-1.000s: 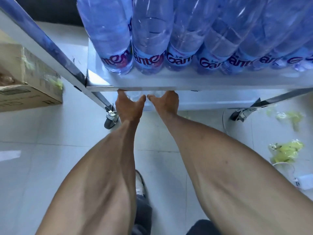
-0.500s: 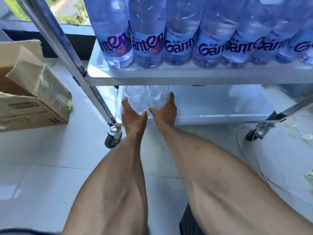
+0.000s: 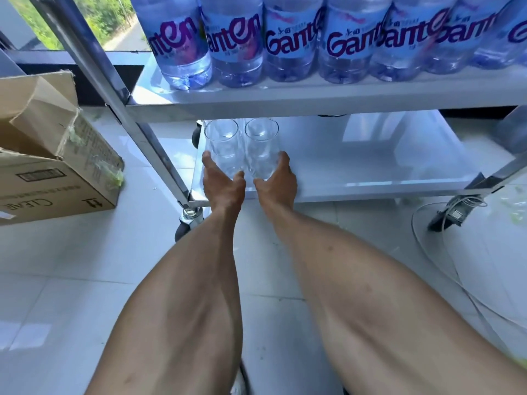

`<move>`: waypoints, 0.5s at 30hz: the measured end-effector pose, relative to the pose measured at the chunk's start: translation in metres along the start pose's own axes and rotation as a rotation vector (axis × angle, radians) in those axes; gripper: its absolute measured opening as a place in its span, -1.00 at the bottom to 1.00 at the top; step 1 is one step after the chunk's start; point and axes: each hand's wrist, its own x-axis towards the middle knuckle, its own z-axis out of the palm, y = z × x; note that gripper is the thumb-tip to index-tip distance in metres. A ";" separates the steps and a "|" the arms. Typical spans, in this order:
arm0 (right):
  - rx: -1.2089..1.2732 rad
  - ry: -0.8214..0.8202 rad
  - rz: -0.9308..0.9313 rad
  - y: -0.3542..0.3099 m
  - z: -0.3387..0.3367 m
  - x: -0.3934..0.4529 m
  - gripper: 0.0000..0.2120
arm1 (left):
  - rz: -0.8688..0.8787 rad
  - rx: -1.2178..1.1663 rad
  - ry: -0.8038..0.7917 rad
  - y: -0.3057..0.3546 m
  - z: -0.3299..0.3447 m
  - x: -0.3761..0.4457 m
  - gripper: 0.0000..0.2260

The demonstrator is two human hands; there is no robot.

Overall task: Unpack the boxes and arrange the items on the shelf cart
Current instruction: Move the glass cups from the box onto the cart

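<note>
- At the centre of the frame, the left hand (image 3: 224, 181) cups the left glass (image 3: 222, 146); its fingers (image 3: 207, 161) curl round the outer wall low down, thumb toward the middle.
- Beside it, the right hand (image 3: 275, 178) holds the right glass (image 3: 261, 146) the same way, fingers (image 3: 283, 159) wrapped on the outer side near the base.
- Both glasses stand upright and touching each other on the lower shelf (image 3: 370, 166) of the cart, close to its left front corner; whether more glasses stand behind them cannot be told.
- As a judgement: the clear glasses are light, stiff, smooth and breakable. They are best taken round the lower wall, not by the thin rim, and kept from knocking together or against the cart post (image 3: 119, 104).
- Above, across the top of the frame, the upper shelf (image 3: 313, 95) carries a row of water bottles (image 3: 288, 41).
- At the left of the frame, an opened cardboard box (image 3: 51, 166) lies on the tiled floor (image 3: 71, 266).
- At the lower left of the cart, a caster wheel (image 3: 188, 220) sits on the floor.
</note>
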 end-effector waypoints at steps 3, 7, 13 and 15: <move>-0.001 0.010 -0.005 0.000 0.000 0.000 -0.40 | -0.003 0.011 0.009 0.002 0.000 0.001 -0.26; 0.019 -0.032 -0.013 -0.002 0.003 0.001 -0.33 | -0.037 -0.016 0.021 0.004 -0.001 0.005 -0.25; -0.014 -0.024 -0.018 -0.006 0.008 -0.001 -0.34 | -0.055 -0.022 0.059 0.000 -0.005 0.011 -0.22; -0.013 -0.011 -0.007 -0.008 0.010 -0.003 -0.35 | -0.043 -0.016 0.055 -0.001 -0.008 0.011 -0.23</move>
